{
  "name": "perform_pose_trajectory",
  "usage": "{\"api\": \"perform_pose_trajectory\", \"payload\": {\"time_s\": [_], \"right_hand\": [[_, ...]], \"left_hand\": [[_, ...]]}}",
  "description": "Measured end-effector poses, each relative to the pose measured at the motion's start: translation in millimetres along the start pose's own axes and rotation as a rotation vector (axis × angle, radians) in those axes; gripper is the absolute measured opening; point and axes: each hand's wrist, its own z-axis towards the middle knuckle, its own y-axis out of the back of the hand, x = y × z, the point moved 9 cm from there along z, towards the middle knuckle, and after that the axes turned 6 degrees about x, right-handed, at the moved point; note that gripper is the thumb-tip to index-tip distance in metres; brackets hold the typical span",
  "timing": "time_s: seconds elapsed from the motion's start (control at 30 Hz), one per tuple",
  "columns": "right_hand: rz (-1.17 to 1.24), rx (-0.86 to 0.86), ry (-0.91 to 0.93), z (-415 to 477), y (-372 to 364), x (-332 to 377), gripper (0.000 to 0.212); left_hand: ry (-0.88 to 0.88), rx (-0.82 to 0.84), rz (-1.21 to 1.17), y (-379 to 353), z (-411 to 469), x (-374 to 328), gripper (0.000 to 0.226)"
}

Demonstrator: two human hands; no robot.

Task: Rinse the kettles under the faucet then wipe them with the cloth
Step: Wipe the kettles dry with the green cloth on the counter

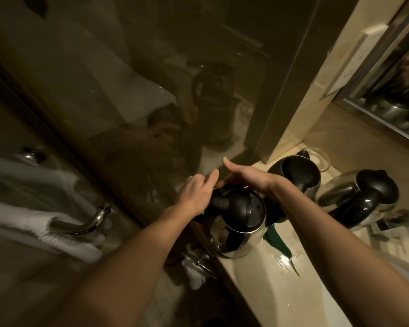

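Steel kettle (243,232), wet, likely slippery: hold by black handle (222,202), which left hand (194,194) grips; right hand (248,178) flat, holding nothing.

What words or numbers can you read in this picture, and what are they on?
No text can be read.
On the pale card on the beige wall: dark marks, too blurred to read.
On the near shiny steel kettle with black lid: no label shows.
On the middle steel kettle and the far steel kettle: none either.
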Motion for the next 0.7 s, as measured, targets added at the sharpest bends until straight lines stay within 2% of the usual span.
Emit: {"api": "perform_pose_trajectory", "payload": {"time_s": [0.13,0.23,0.3,0.37,0.5,0.57,0.63,0.7], "right_hand": [[0.033,0.189,-0.157,28,-19,-19,0.087],[0.015,0.238,-0.242,37,-17,-34,0.093],[0.005,0.224,-0.269,38,-12,-39,0.093],[-0.073,0.187,-0.224,33,-8,-26,0.079],[-0.221,0.101,-0.074,18,1,5,0.087],[-0.187,0.068,-0.053,17,6,0,0.086],[-0.099,0.064,-0.113,19,7,-19,0.087],[-0.039,0.048,-0.193,18,7,-37,0.103]], "left_hand": [[0.020,0.004,-0.001,-1,2,4,0.063],[0.020,0.015,0.010,-2,0,1,0.057],[0.025,0.019,0.008,-3,1,2,0.059],[0.031,0.008,0.004,-2,1,3,0.060],[0.015,0.003,-0.019,-1,0,-1,0.064],[0.013,0.009,-0.012,-2,0,-1,0.063],[0.028,0.014,0.006,-4,2,3,0.063],[0.043,0.018,0.010,-6,3,5,0.066]]}}
